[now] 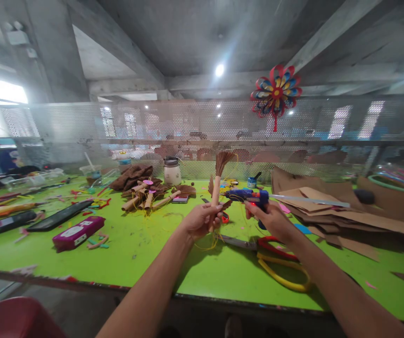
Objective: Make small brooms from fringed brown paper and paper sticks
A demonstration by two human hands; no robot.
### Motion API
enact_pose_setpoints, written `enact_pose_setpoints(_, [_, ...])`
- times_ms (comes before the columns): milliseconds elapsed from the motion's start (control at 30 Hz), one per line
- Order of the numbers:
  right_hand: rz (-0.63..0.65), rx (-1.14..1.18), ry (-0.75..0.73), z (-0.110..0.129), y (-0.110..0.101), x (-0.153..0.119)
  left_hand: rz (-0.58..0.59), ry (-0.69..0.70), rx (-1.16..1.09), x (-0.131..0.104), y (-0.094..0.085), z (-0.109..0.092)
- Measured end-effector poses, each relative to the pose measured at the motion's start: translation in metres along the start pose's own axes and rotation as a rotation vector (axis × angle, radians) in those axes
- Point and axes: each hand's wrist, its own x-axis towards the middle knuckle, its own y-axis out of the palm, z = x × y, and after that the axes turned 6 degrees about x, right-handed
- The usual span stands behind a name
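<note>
My left hand [202, 219] is closed around a brown paper tube [215, 191], held upright over the table. A pleated paper fan [224, 162] spreads from the tube's top, and smaller pleated pieces stick out at its sides. Yellow string [207, 246] trails below the hand. To the right, my right hand [272, 217] grips a blue hot glue gun [246, 195]. Its nozzle points left, close to the tube; whether they touch I cannot tell. A clear glue stick [310, 201] juts from the gun's back. Large scissors [284, 275] with red and yellow handles lie beneath my right forearm.
Brown paper sheets [328, 213] are stacked at the right. Several paper tubes [140, 199] with string lie left of centre, before a lidded jar [172, 172]. A purple packet [78, 233] lies at the left on the green table [145, 263]. A perforated screen [187, 122] stands behind.
</note>
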Motion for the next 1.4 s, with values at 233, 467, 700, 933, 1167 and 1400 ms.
enact_pose_setpoints(233, [-0.001,0.008,0.003,-0.004,0.0,0.001,0.018,0.007,-0.031,-0.001,0.0,-0.001])
enact_pose_setpoints(467, [0.014,0.103,0.04,-0.004,-0.002,0.001,0.054,0.002,-0.065,-0.002,-0.001,0.0])
enact_pose_setpoints(700, [0.014,0.164,0.061,-0.002,-0.001,0.0,0.067,-0.013,-0.069,-0.003,0.002,-0.002])
enact_pose_setpoints(933, [-0.022,0.213,0.051,-0.011,-0.001,0.002,0.071,-0.01,-0.078,-0.006,0.005,-0.002])
enact_pose_setpoints(1167, [0.028,0.193,0.023,-0.002,-0.004,0.0,0.087,0.004,-0.061,-0.005,0.004,-0.001])
enact_pose_setpoints(1400, [0.03,0.191,0.019,0.0,-0.004,0.0,0.154,-0.005,-0.06,-0.006,0.003,-0.001])
